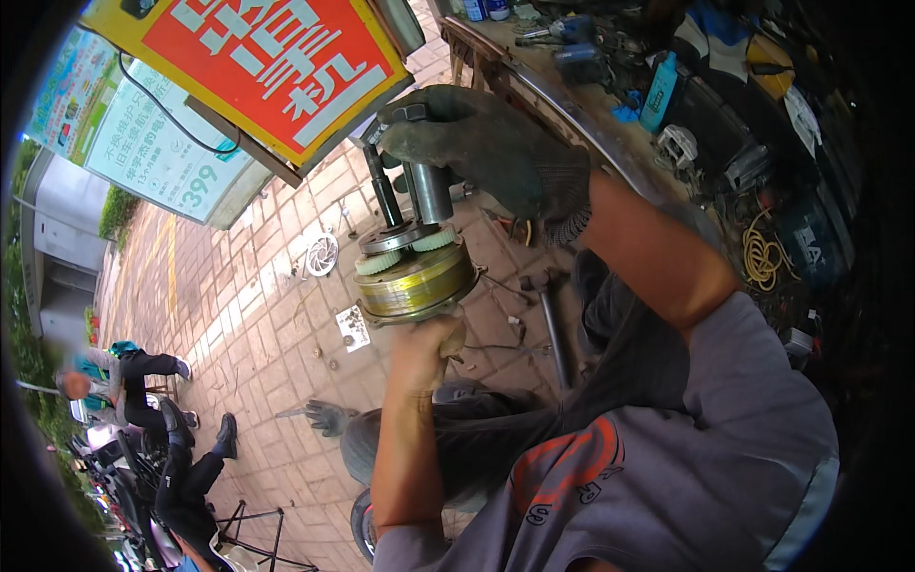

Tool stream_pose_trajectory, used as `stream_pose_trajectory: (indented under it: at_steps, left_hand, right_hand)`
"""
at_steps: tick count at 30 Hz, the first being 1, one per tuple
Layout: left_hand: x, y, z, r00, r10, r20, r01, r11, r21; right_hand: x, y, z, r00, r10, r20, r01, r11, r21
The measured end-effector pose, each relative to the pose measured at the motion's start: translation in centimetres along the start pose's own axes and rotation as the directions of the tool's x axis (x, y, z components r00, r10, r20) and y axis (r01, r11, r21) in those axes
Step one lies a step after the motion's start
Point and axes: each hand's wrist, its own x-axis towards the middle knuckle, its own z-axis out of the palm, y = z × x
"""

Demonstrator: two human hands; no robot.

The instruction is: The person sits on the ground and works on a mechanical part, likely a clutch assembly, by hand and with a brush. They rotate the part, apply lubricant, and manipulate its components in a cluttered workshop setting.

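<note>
My bare left hand [425, 355] is closed under a geared motor core [412, 291] and holds it up. The core has a round, gold-yellow body, white toothed gears [435, 238] on top and a dark upright shaft [384, 191]. Above it, my right hand [477, 143], in a dark work glove, wraps round a smooth grey metal cylinder [432, 194]. The cylinder's lower end comes down beside the shaft, over the gears; whether it touches them I cannot tell. A metal piece with a hex-shaped part [410, 112] shows at the glove's fingers.
On the brick paving lie a hammer [553, 329], a disc rotor [322, 255], a white card [353, 328] and a grey glove [329, 418]. A cluttered workbench [610, 153] stands at right, with a teal bottle [660, 92]. A red-yellow sign [276, 71] stands ahead; a person [124, 381] sits at left.
</note>
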Motion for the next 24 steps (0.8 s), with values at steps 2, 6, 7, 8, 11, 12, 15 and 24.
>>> stream_pose_trajectory:
  at_steps: [2, 6, 7, 8, 11, 12, 15, 24]
  left_hand:
    - [0.0, 0.0, 0.0, 1.000, 0.001, 0.005, -0.001, 1.000, 0.001]
    - [-0.1, -0.1, 0.0, 1.000, 0.001, 0.014, -0.001, 1.000, 0.009]
    - [0.0, 0.0, 0.2, 1.000, -0.001, 0.029, 0.001, 1.000, 0.005]
    - [-0.2, 0.1, 0.1, 1.000, -0.006, 0.025, 0.006, 1.000, 0.004]
    - [-0.2, 0.1, 0.0, 1.000, -0.011, 0.012, 0.011, 1.000, -0.004]
    - [-0.2, 0.2, 0.1, 1.000, -0.005, 0.000, 0.005, 1.000, -0.007]
    - [-0.3, -0.3, -0.3, 0.998, 0.004, -0.061, -0.001, 0.999, 0.035]
    - [-0.2, -0.8, -0.4, 0.997, -0.029, -0.075, 0.038, 0.991, 0.126]
  right_hand:
    - [0.0, -0.2, -0.3, 0.998, 0.049, 0.035, -0.048, 0.998, -0.040]
    - [0.0, -0.7, -0.5, 0.997, -0.075, 0.001, 0.074, 0.991, -0.110]
    - [0.2, -0.5, -0.8, 0.987, -0.148, -0.064, 0.145, 0.988, -0.050]
    - [0.5, -0.4, -1.1, 0.969, -0.213, -0.126, 0.216, 0.976, 0.011]
    - [1.8, -1.0, -5.3, 0.645, -0.758, 0.096, 0.433, 0.260, -0.863]
    - [2.0, -1.1, -5.6, 0.626, -0.763, 0.159, 0.409, 0.148, -0.900]
    - [-0.5, -0.8, -2.1, 0.982, -0.140, 0.129, 0.180, 0.903, -0.389]
    - [-0.5, -0.7, -0.6, 0.997, 0.070, 0.013, -0.067, 0.986, -0.152]
